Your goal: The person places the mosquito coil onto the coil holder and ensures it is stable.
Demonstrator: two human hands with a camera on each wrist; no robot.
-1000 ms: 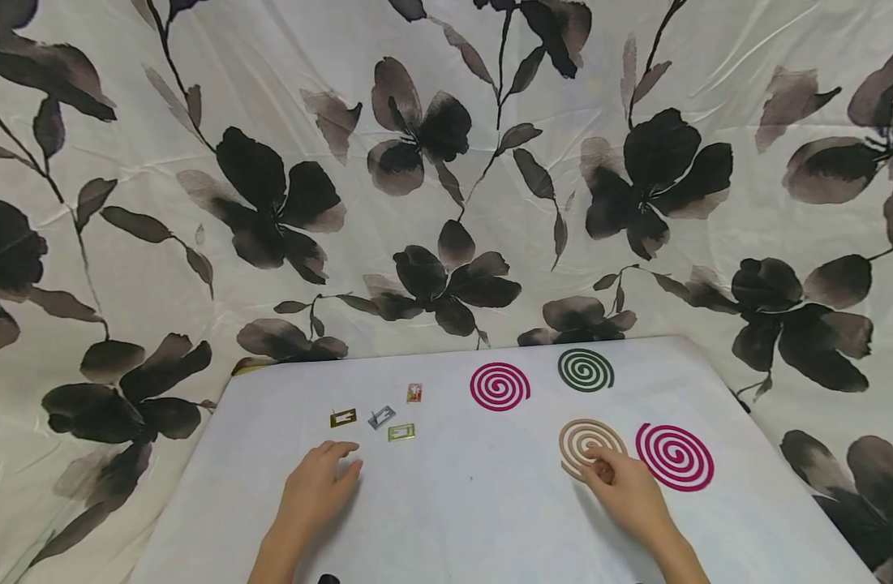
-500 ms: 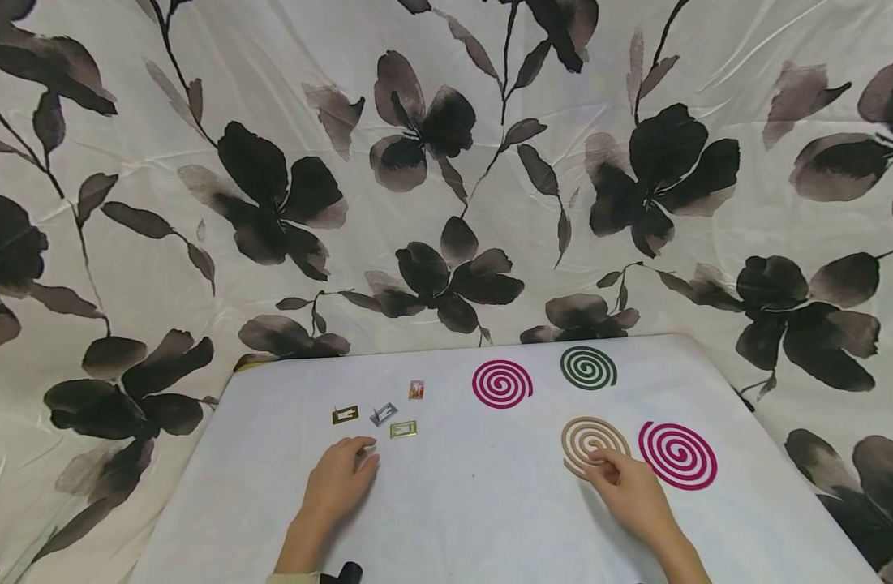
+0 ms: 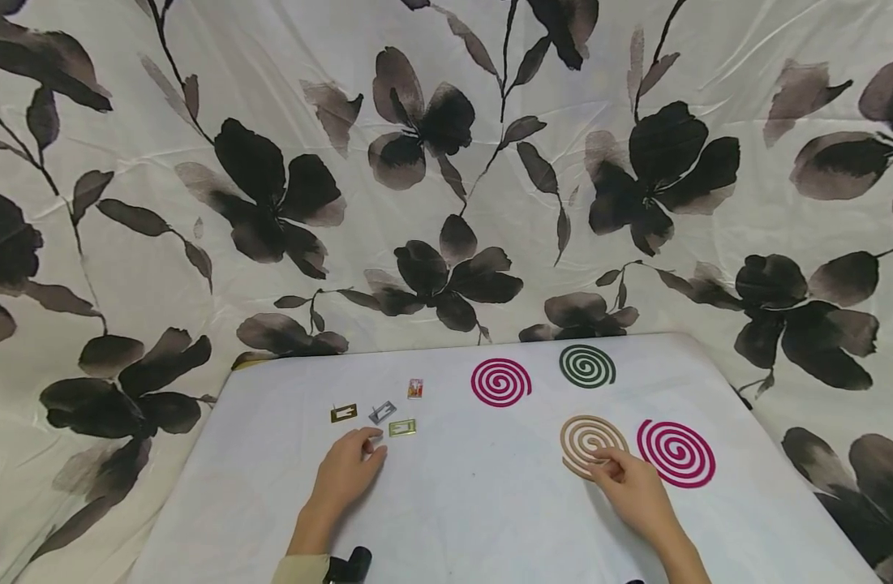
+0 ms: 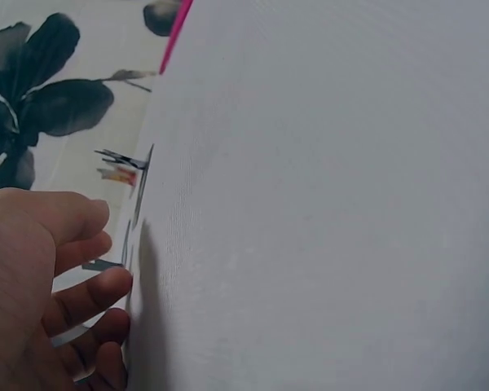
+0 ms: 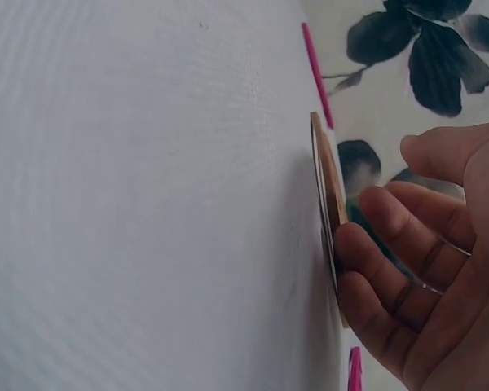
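Note:
In the head view my left hand (image 3: 346,468) hovers over the white table with fingers loosely bent, holding nothing. Just beyond its fingertips lies a yellow-green metal coil stand (image 3: 402,427), with a silver coil stand (image 3: 382,413), a dark gold coil stand (image 3: 344,414) and a red-orange piece (image 3: 415,388) around it. My right hand (image 3: 632,487) is at the near right part of a tan mosquito coil (image 3: 583,430). The right wrist view shows the relaxed fingers (image 5: 363,252) against the tan coil (image 5: 330,179), thumb apart from them.
A magenta coil (image 3: 677,454) lies right of the tan one. Farther back are another magenta coil (image 3: 500,383) and a green coil (image 3: 588,367). The white table (image 3: 475,519) ends at a floral curtain (image 3: 446,162) behind.
My left hand has moved right and slightly forward, toward the yellow-green coil stand. The right hand has stayed at the tan coil with little change.

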